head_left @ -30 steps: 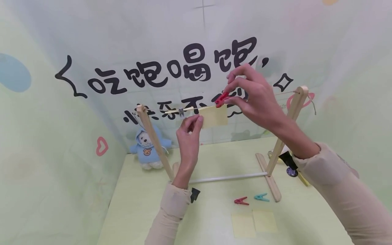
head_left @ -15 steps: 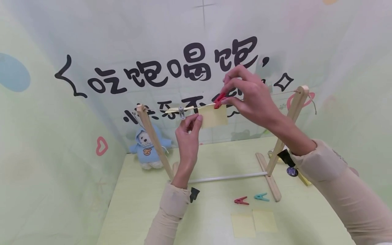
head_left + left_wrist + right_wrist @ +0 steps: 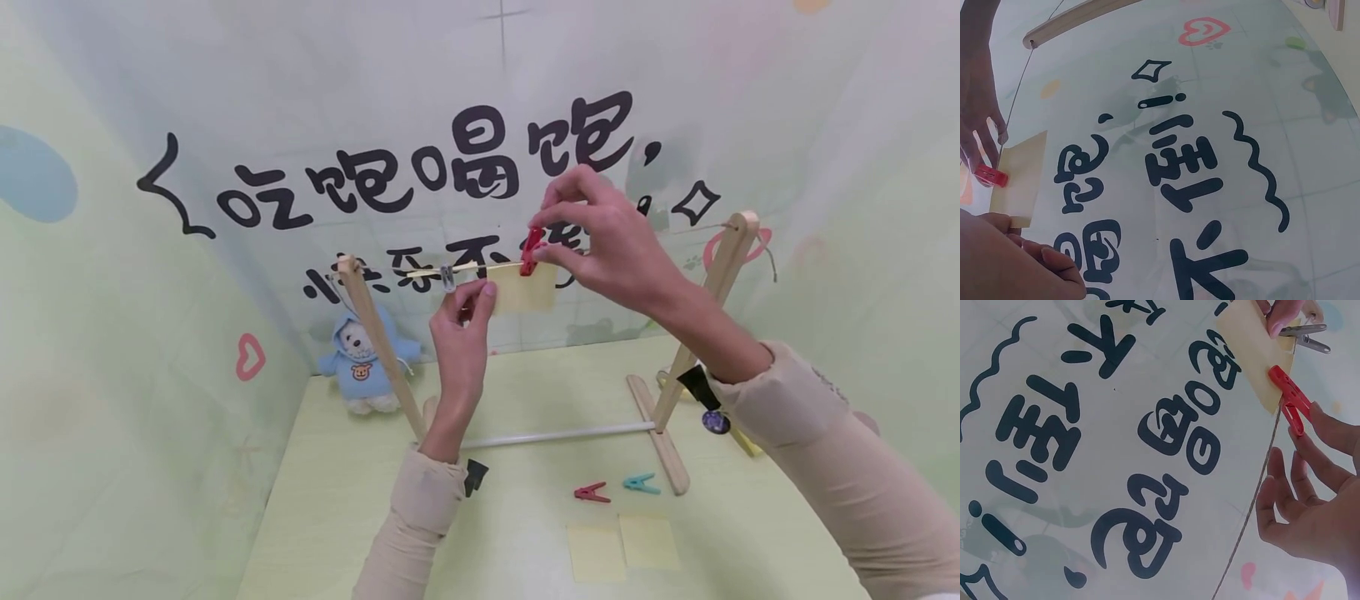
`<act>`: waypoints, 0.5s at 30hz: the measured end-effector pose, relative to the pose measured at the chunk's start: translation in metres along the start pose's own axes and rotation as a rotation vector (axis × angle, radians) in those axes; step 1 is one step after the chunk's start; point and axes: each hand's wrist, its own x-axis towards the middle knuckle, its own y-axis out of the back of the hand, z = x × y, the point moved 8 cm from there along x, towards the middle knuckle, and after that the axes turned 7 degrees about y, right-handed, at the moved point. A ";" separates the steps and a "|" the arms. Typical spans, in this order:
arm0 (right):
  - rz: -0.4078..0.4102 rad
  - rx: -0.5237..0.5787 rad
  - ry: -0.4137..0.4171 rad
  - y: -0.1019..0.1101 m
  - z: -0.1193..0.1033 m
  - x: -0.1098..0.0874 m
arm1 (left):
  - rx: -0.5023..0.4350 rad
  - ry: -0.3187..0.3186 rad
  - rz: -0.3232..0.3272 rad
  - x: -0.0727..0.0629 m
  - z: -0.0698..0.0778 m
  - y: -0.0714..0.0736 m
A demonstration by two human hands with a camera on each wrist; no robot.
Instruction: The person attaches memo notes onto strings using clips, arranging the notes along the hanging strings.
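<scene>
In the head view, my left hand [image 3: 461,342] pinches the lower left edge of a yellow paper note [image 3: 510,292] that hangs at a string [image 3: 1017,94]. My right hand [image 3: 618,246] holds a red clothespin [image 3: 531,252] by its handles between thumb and finger. The clothespin's nose lies over the note's top edge and the string, seen closely in the right wrist view. Left of this note, a grey clothespin [image 3: 447,277] sits on the string beside another yellow paper [image 3: 422,273], seen nearly edge-on.
Wooden posts [image 3: 382,350] with a white rod [image 3: 555,435] carry the string. On the table [image 3: 337,517] lie a red clothespin [image 3: 592,492], a teal clothespin [image 3: 642,483] and two yellow notes [image 3: 596,552]. A blue-hooded plush toy [image 3: 363,358] sits behind the left post.
My right hand has moved slightly left and brought the red clothespin onto the note's top edge, turning it more upright. The left hand stays in place.
</scene>
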 end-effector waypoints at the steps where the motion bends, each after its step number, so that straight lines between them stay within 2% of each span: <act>1: -0.008 0.000 -0.003 0.000 0.000 0.000 | 0.000 0.002 -0.001 0.000 0.000 0.000; 9: -0.044 0.004 0.017 -0.001 -0.002 -0.005 | 0.003 0.020 -0.013 -0.001 -0.002 -0.002; 15: 0.024 0.031 0.051 0.012 -0.009 -0.016 | 0.003 0.037 -0.007 -0.003 -0.004 -0.001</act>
